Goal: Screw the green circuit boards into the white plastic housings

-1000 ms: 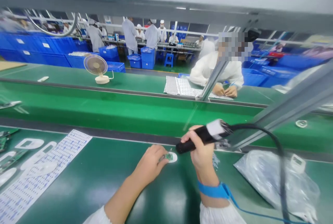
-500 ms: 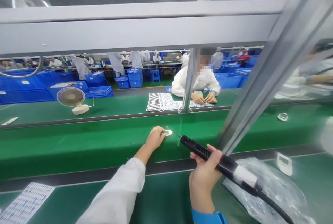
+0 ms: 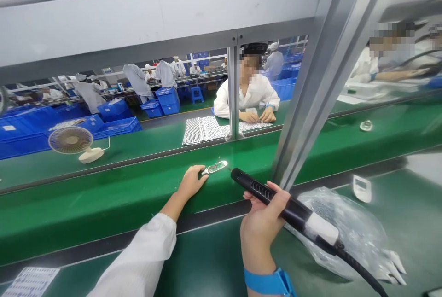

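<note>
My left hand point(image 3: 193, 181) reaches forward over the green belt and pinches the near end of a slim white plastic casing point(image 3: 224, 164). Inside the casing a green circuit board point(image 3: 216, 167) shows. In my right hand point(image 3: 267, 214) is a black electric screwdriver point(image 3: 255, 184), its fingers wrapped round the body and its cable trailing down to the right. The screwdriver's thin bit points left, close to the casing's far end; whether it touches cannot be made out. A blue band point(image 3: 265, 282) circles my right wrist.
A metal post point(image 3: 311, 85) rises beside the screwdriver. Clear plastic bags point(image 3: 341, 228) and a white frame-like part point(image 3: 362, 189) lie at the right; a printed sheet point(image 3: 32, 282) is at lower left. Across the belt point(image 3: 103, 195) are a small fan point(image 3: 91, 154) and a seated co-worker point(image 3: 257, 92).
The camera view has tilted and shifted. More of the white casing and its circuit board shows beyond my left fingers. The screwdriver stays in my right hand, its bit still near the casing.
</note>
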Demonstrator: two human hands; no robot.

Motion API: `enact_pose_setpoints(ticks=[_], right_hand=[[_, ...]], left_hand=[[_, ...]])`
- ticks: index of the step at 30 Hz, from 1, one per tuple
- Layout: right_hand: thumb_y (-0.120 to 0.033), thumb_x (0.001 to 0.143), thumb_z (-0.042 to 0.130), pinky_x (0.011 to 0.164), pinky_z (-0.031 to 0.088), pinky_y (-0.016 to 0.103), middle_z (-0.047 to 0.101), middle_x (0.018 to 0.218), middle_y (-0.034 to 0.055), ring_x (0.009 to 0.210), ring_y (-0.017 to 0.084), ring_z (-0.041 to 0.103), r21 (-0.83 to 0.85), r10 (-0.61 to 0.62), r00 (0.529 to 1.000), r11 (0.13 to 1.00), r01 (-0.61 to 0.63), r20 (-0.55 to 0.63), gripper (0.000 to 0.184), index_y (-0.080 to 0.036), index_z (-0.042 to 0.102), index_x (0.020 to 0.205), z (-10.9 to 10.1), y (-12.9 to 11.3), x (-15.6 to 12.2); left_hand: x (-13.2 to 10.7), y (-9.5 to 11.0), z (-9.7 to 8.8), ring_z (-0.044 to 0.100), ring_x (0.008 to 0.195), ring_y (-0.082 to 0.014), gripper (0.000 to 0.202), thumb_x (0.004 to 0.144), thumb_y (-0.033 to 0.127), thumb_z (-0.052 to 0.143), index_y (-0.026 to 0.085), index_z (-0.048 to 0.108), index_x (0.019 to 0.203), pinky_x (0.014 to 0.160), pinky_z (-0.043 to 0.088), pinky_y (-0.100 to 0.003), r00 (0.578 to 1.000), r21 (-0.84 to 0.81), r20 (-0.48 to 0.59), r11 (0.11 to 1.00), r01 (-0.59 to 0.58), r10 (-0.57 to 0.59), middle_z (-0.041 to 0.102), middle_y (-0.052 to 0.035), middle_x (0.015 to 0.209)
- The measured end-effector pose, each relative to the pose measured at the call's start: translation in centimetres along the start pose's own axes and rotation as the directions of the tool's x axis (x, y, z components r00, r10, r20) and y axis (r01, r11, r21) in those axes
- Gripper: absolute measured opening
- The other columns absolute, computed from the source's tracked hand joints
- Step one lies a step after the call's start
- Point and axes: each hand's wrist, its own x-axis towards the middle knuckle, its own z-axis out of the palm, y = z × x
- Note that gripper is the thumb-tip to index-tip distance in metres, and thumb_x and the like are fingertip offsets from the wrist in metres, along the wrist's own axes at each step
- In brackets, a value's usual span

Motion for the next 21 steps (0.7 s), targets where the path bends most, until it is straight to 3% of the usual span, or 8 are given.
enact_pose_setpoints(ticks=[3, 6, 14, 21], right_hand=[[-0.062, 0.084, 0.058, 0.053, 0.052, 0.031, 0.055, 0.087, 0.0008, 0.052, 0.012, 0.06, 0.016, 0.011, 1.0, 1.0, -0.011, -0.013, 0.048, -0.016, 0.058, 0.098, 0.0, -0.1, 0.1], [-0.064, 0.082, 0.06, 0.052, 0.052, 0.031, 0.056, 0.083, -0.0001, 0.051, 0.012, 0.058, 0.034, 0.023, 0.999, 0.999, -0.022, -0.036, 0.051, -0.016, 0.058, 0.099, 0.0, 0.0, 0.3], [-0.065, 0.084, 0.058, 0.053, 0.053, 0.031, 0.055, 0.085, 0.0008, 0.052, 0.012, 0.058, 0.03, 0.025, 0.997, 0.999, -0.023, -0.067, 0.051, -0.017, 0.057, 0.101, -0.1, 0.2, 0.8], [-0.064, 0.084, 0.058, 0.057, 0.053, 0.031, 0.057, 0.088, 0.0019, 0.055, 0.012, 0.059, 0.058, 0.039, 0.994, 0.998, -0.034, -0.099, 0.05, -0.018, 0.056, 0.103, -0.3, 0.2, 1.2]], left_hand=[[0.8, 1.1, 0.7, 0.067, 0.093, -0.0251, 0.019, 0.095, 0.027, 0.057, 0.021, 0.074, 0.098, 0.086, 0.053, -0.037, 1.0, 0.009, 0.013, 1.0, -0.023, 0.023, 0.074, -0.0069, 0.099], [1.6, 2.2, 1.5, 0.067, 0.089, -0.0238, 0.021, 0.096, 0.029, 0.055, 0.021, 0.074, 0.093, 0.082, 0.053, -0.034, 0.999, 0.008, 0.018, 0.999, -0.04, 0.039, 0.074, -0.0061, 0.094], [2.9, 4.1, 3.3, 0.067, 0.084, -0.0207, 0.022, 0.099, 0.028, 0.051, 0.019, 0.069, 0.105, 0.08, 0.052, -0.031, 1.0, -0.006, -0.007, 1.0, -0.016, 0.016, 0.071, -0.0062, 0.096], [4.6, 5.7, 4.8, 0.066, 0.088, -0.0215, 0.023, 0.095, 0.023, 0.056, 0.019, 0.065, 0.116, 0.084, 0.052, -0.033, 0.997, -0.003, 0.058, 0.999, -0.047, 0.047, 0.069, -0.0073, 0.103]])
